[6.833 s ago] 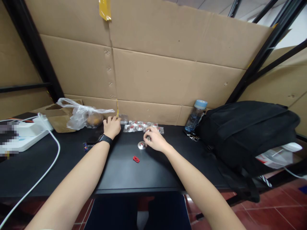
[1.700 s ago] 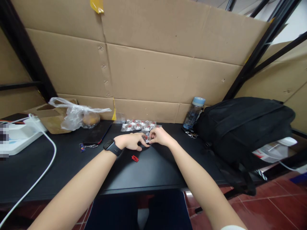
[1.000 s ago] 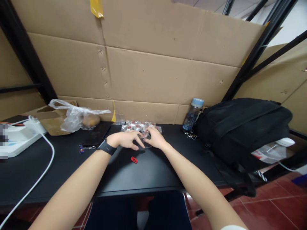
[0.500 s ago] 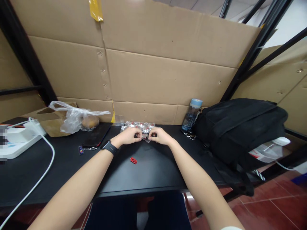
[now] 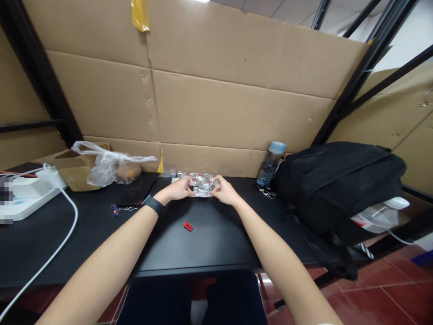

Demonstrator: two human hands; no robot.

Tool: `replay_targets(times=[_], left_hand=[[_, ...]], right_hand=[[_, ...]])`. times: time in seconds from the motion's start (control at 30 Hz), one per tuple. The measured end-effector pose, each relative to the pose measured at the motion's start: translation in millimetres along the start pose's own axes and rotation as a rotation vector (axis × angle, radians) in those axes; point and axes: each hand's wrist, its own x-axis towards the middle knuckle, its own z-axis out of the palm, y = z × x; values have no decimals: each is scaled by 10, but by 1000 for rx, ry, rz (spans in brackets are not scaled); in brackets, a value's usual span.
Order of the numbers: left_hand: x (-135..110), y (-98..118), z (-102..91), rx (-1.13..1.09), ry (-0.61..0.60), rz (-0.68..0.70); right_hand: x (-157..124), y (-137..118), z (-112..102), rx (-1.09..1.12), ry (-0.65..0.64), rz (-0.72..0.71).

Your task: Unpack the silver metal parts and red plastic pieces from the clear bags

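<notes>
A small clear, shiny plastic packet (image 5: 202,192) lies on the black desk just in front of several similar packets (image 5: 204,179) with red bits inside. My left hand (image 5: 179,188), with a dark watch on its wrist, grips the packet's left end between thumb and fingers. At the other end, my right hand (image 5: 226,190) has its thumb and fingers closed on the packet's right edge. What is inside the held packet is too small to make out. Nearer to me, a small red clip-like piece (image 5: 188,226) lies alone on the desk.
To the left are a white power strip (image 5: 32,201) with a cable, a tied plastic bag (image 5: 111,166), an open cardboard box (image 5: 76,176) and a dark phone-like slab (image 5: 133,196). A water bottle (image 5: 269,162) and black backpack (image 5: 338,180) stand right. A cardboard wall (image 5: 206,108) rises behind.
The packet has gone from tilted between my pinched fingers to lying flatter against the row of packets. My fingers have spread along its ends. The red piece has stayed in place.
</notes>
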Motion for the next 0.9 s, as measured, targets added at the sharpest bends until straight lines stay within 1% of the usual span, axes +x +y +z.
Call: replay_targets(times=[0.1, 0.2, 0.3, 0.37, 0.47, 0.57, 0.67, 0.8, 0.9], left_hand=[[-19, 11, 32, 202, 61, -1], [-52, 56, 32, 469, 57, 58], [-80, 94, 27, 680, 70, 138], [-89, 104, 29, 753, 78, 147], [-83, 92, 43, 776, 53, 144], [-58, 58, 57, 765, 59, 201], [-31, 26, 48, 742, 117, 240], [-23, 32, 5, 680, 224, 190], [-37, 68, -9, 629, 249, 168]], right_hand=[[-27, -55, 80, -235, -29, -95], [-40, -107, 141, -464, -45, -173], [-46, -128, 162, -584, -42, -240], [-47, -126, 158, -613, -58, -263], [-45, -118, 146, -608, -103, -278], [-40, -121, 145, -585, -98, -290], [-28, -135, 150, -567, -53, -275], [-1, -132, 163, -451, 5, -178], [20, -111, 184, -348, 33, -123]])
